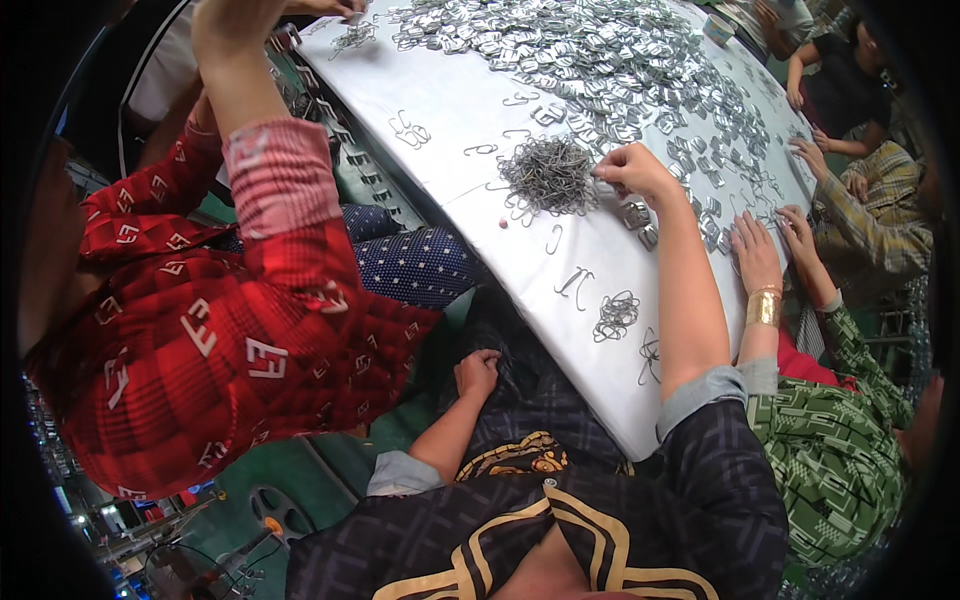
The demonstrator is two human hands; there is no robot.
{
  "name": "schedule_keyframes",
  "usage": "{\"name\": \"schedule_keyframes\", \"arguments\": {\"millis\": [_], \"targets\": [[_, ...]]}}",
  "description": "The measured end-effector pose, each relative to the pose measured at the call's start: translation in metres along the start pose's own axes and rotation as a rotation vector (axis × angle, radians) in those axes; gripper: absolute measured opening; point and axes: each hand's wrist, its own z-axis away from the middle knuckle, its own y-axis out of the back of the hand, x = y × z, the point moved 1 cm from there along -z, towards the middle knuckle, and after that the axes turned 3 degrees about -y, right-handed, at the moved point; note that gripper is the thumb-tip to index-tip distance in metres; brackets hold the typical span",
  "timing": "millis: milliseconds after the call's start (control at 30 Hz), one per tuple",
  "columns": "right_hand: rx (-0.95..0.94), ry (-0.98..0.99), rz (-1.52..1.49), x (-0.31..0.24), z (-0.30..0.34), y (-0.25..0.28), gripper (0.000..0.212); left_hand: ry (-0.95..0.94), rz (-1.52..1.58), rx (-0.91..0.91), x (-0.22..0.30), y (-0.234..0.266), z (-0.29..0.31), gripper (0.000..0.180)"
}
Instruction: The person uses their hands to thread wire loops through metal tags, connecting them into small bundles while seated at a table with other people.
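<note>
My right hand (640, 175) reaches across the white table (440, 130) to the right edge of a dense heap of grey wire hooks (548, 175). Its thumb and fingers are pinched together on what looks like one wire hook, mostly hidden by the fingertips. Down on my lap, beside the table edge, my left hand (477, 375) is curled closed; whatever it may hold cannot be seen. Smaller clusters of bent hooks (617, 316) lie nearer to me, with a few single hooks (575, 285) scattered around. A small pink ball (503, 224) sits left of the heap.
A broad mound of shiny metal buckles (600, 60) covers the table's far part. On my left, a person in a red checked shirt (220, 330) has an arm raised. To my right, a person in green (840, 450) rests hands on the table; others sit farther round.
</note>
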Motion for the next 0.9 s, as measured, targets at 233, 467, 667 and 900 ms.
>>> {"name": "schedule_keyframes", "arguments": {"millis": [233,467,667,900], "targets": [[-0.082,-0.011,0.081,0.010,-0.004,0.022,0.016,0.018,0.022,0.000,0.000,-0.002,-0.007,0.013],[0.250,0.151,0.565,0.017,0.014,0.012,0.050,0.040,0.016,-0.039,0.005,0.000,-0.009,0.014],[0.324,0.187,0.293,-0.008,-0.006,-0.093,0.096,0.016,0.019,-0.044,-0.010,-0.008,-0.013,0.014],[0.471,0.166,0.429,-0.009,-0.023,-0.093,0.085,0.096,0.049,-0.086,0.003,0.000,-0.006,0.014]]}}
